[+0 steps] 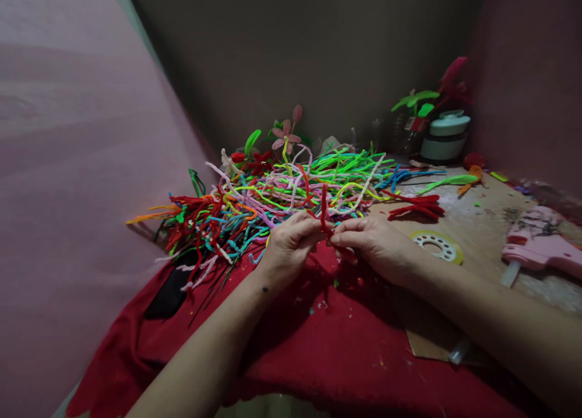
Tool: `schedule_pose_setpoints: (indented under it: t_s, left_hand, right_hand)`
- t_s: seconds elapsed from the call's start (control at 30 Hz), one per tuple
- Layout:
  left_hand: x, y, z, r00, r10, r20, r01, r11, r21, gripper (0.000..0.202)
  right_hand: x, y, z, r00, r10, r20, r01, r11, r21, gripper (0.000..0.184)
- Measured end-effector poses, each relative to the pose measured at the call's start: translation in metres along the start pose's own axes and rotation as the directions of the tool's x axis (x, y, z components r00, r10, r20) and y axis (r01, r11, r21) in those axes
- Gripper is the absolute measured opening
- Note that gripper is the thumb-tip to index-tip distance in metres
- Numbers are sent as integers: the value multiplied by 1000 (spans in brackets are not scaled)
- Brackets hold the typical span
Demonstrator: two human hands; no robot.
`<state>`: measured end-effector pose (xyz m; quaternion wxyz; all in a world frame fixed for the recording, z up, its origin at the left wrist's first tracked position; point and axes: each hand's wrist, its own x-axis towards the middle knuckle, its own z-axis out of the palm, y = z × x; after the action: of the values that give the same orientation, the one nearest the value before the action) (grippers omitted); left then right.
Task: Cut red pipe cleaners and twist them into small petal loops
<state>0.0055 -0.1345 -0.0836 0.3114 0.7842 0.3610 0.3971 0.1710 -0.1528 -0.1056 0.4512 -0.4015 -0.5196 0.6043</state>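
Observation:
Between my two hands is a red pipe cleaner (pixel 324 207), bent, with one end standing upright above the fingers. My left hand (pixel 293 242) pinches it from the left with thumb and forefinger. From the right, my right hand (pixel 370 245) pinches it close to the same spot, and a red length hangs below those fingers. Just beyond the hands lies a big tangled heap of pipe cleaners (pixel 273 194) in green, pink, yellow, blue and red. A small bundle of red pipe cleaners (pixel 416 207) rests to the right of the heap.
A tape roll (pixel 436 247) lies on the brown board (pixel 431 327), with a pink glue gun (pixel 536 245) further right. Pipe-cleaner flowers (pixel 286 136) and a lidded pot (pixel 445 136) stand at the back. A dark flat object (pixel 168 291) sits left on the red cloth (pixel 291 357).

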Motion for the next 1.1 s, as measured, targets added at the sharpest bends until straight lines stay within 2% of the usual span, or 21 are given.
schedule_pose_setpoints:
  t_s: [0.13,0.23,0.3,0.37,0.43,0.5,0.53,0.57,0.6,0.63,0.67,0.73,0.77,0.8,0.83,0.87,0.9,0.93,1.0,1.07,1.1]
  left_hand:
    - [1,-4,-5,984,171,48,-177,963,203,15]
    - [1,-7,-8,936,342,87,-350,872,342,14]
    - [1,-7,-11,896,418,153,-442,799,407,14]
    - [0,-5,-14,874,410,259,-485,759,435,15]
    - [-2,0,-17,879,336,340,-463,774,431,15]
    - [-4,7,-17,910,220,351,-359,842,402,14]
    - [-4,9,-16,934,137,330,-261,893,367,13]
    - [-4,12,-15,952,27,305,-123,945,302,12]
    - [-4,13,-13,953,-107,284,51,979,199,14]
    - [-3,14,-11,928,-249,278,242,968,57,16]
    - [-2,13,-8,879,-374,297,420,901,-108,20]
    - [1,12,-4,750,-511,421,658,642,-394,25]
    - [2,11,-3,698,-520,493,717,506,-480,25]
    - [3,10,-1,659,-507,555,750,398,-528,24]
    - [3,10,-1,638,-489,594,766,332,-550,22]
    - [3,11,-1,640,-478,602,765,315,-562,19]
    - [3,11,-1,664,-478,575,744,342,-574,17]
    - [2,12,-2,708,-481,517,703,405,-585,17]
    - [-1,14,-3,815,-462,349,577,591,-564,17]
    - [-3,15,-4,910,-381,162,411,776,-479,14]
    - [-3,15,-5,948,-309,72,311,856,-414,13]
  right_hand:
    - [0,0,0,1000,9,1,-9,1000,-8,17]
    - [0,-1,-1,1000,17,5,-17,999,-28,18]
    - [-1,-4,-1,999,34,15,-33,997,-64,17]
    - [-2,-8,-1,997,70,32,-66,992,-109,15]
    - [-3,-11,0,992,117,43,-109,982,-151,11]
    - [-5,-13,1,990,133,52,-121,974,-192,9]
    - [-6,-14,2,992,114,53,-99,969,-228,9]
    - [-7,-13,3,997,64,50,-47,957,-285,10]
    - [-8,-12,4,999,-26,44,40,929,-367,11]
    - [-9,-11,4,988,-153,38,153,871,-467,13]
    - [-10,-9,5,951,-306,47,277,772,-573,15]
    - [-13,-6,7,798,-590,124,472,483,-738,19]
    - [-14,-5,7,712,-680,177,523,346,-779,21]
    - [-15,-4,8,644,-733,220,551,245,-797,22]
    - [-16,-4,8,602,-761,241,563,191,-804,23]
    - [-16,-4,8,591,-771,235,565,188,-804,23]
    - [-17,-5,8,608,-769,197,557,236,-796,22]
    - [-16,-7,8,649,-747,140,544,328,-772,20]
    - [-15,-10,6,781,-625,13,485,593,-643,17]
    - [-12,-13,4,897,-438,-60,372,822,-432,15]
    - [-11,-14,3,933,-355,-64,316,889,-330,15]
